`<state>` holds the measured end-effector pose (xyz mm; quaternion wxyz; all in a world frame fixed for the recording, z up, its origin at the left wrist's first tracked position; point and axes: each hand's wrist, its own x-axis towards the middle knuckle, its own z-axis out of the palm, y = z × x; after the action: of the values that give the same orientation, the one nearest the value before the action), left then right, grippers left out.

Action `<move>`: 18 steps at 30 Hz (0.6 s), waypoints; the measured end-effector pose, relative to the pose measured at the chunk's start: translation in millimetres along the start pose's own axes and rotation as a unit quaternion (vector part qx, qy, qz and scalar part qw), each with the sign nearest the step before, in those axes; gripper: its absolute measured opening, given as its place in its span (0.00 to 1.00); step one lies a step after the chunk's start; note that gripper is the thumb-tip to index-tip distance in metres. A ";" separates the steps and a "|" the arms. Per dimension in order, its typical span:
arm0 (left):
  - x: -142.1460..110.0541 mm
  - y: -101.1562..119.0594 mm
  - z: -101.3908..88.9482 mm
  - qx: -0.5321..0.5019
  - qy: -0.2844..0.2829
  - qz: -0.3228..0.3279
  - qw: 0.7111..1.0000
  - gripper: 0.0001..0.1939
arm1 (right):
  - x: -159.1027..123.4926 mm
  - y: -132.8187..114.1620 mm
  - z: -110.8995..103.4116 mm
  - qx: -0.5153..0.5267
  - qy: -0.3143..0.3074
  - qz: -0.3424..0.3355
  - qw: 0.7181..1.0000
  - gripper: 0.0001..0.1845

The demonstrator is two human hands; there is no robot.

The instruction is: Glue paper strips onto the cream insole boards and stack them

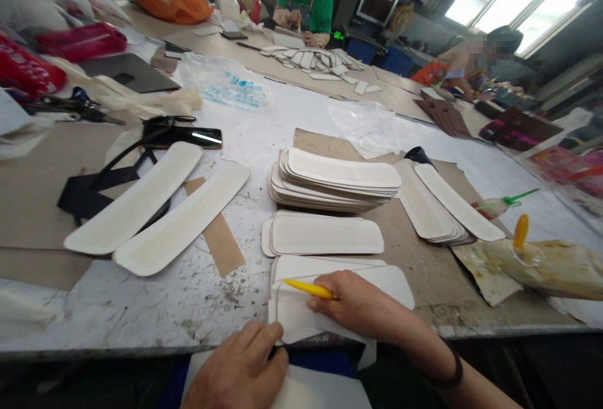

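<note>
Yellow tool (308, 288), long axis crosswise, taper leftward

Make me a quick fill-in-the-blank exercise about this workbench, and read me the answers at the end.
1. The right hand holds a pen-shaped tool coloured ____.
2. The dark phone lies to the ____ of the tall stack of pale strips in this view.
3. Between the phone and the near table edge, ____ slanted strips lie side by side.
4. The person at the top middle wears a shirt coloured ____.

Answers: yellow; left; two; green.
</note>
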<state>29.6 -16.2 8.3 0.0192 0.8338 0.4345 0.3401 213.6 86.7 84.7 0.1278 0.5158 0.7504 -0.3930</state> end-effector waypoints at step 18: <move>-1.6 -13.4 1.9 0.007 -0.047 0.043 0.998 0.22 | 8.7 -2.1 8.9 -0.108 0.022 0.002 0.994 0.13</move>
<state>20.6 -8.6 1.6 0.0190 0.8666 0.3996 0.2983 206.1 85.8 74.6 0.1674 0.5091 0.7899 -0.2981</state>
